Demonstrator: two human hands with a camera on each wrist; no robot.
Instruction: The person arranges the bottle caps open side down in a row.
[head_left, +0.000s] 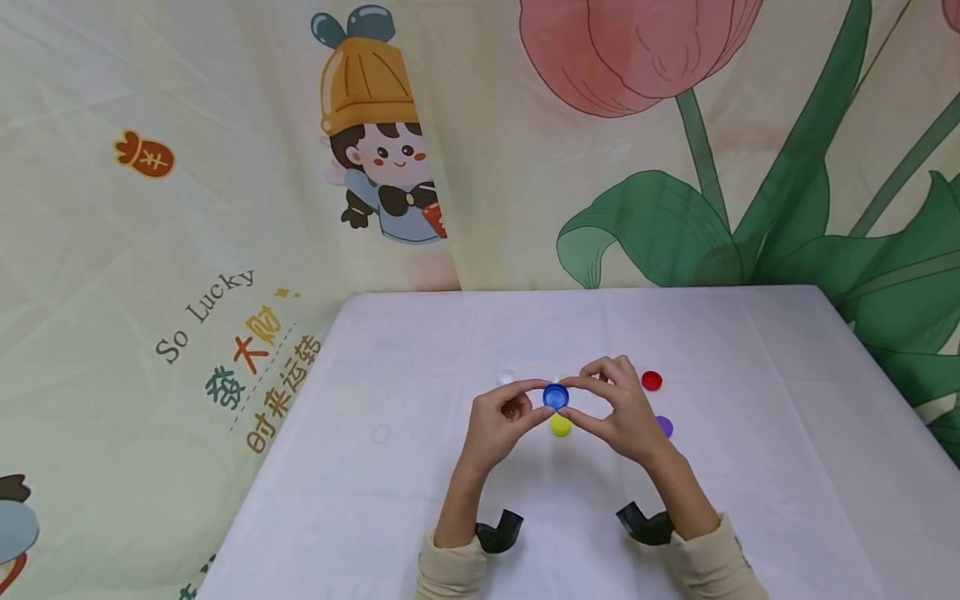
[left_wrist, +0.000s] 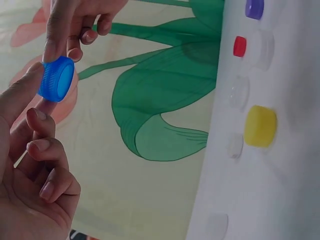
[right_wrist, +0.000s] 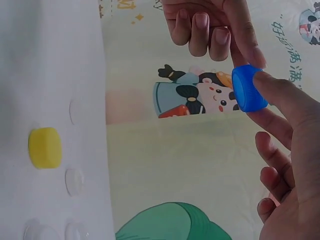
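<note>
A ribbed blue bottle cap [head_left: 556,397] is held up over the white table, its open hollow side facing the head camera. My left hand [head_left: 495,423] pinches its left edge between thumb and index finger. On the opposite edge, my right hand [head_left: 622,410] grips it the same way, thumb below and index finger above. The other fingers of both hands are bent and stay off the cap, as both wrist views show. Below, on the table, sits a yellow bottle cap [left_wrist: 260,126], partly covered by the blue one's area in the head view.
A red cap [head_left: 652,381] and a purple cap [head_left: 664,426] lie by my right hand and wrist. Several clear or whitish caps, such as a clear cap [left_wrist: 240,93], stand around the yellow one. Behind the table hangs a printed cloth [head_left: 495,167].
</note>
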